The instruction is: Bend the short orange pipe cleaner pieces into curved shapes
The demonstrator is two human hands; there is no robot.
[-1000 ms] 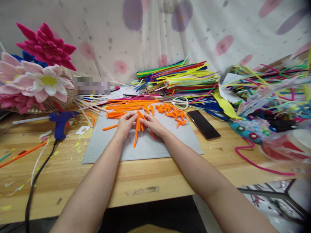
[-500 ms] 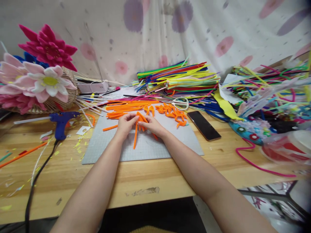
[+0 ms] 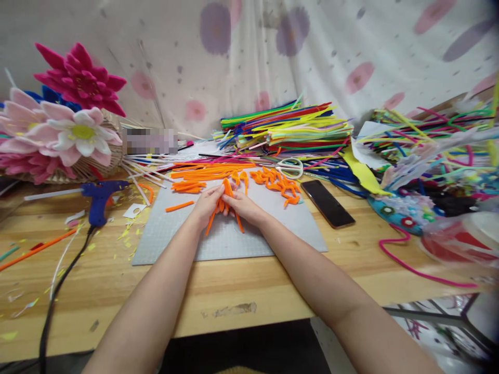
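Both my left hand [image 3: 210, 204] and my right hand [image 3: 245, 205] are closed around a bunch of orange pipe cleaners [image 3: 226, 189], held above the grey cutting mat [image 3: 163, 239]. Two strands hang below my fingers, splayed apart. My fingertips meet at the bunch and partly hide it. Beyond the hands lie straight orange pipe cleaners [image 3: 206, 170], with a pile of short cut ones [image 3: 188, 187] nearer. One loose orange piece [image 3: 179, 206] rests left of my left hand. Bent, wavy orange pieces [image 3: 275, 183] sit on the mat to the right.
A blue glue gun [image 3: 97, 200] with a black cord lies left, near fuzzy flowers [image 3: 81, 132]. Scissors [image 3: 290, 167] and a phone [image 3: 327, 202] are at the right. Bundled coloured pipe cleaners [image 3: 288, 124] line the back. A plastic-wrapped tub [image 3: 463, 236] stands far right.
My hands have drawn closer together around the orange bunch. The hanging strands have shifted; one now slants down-left and another hangs right, below my fingers.
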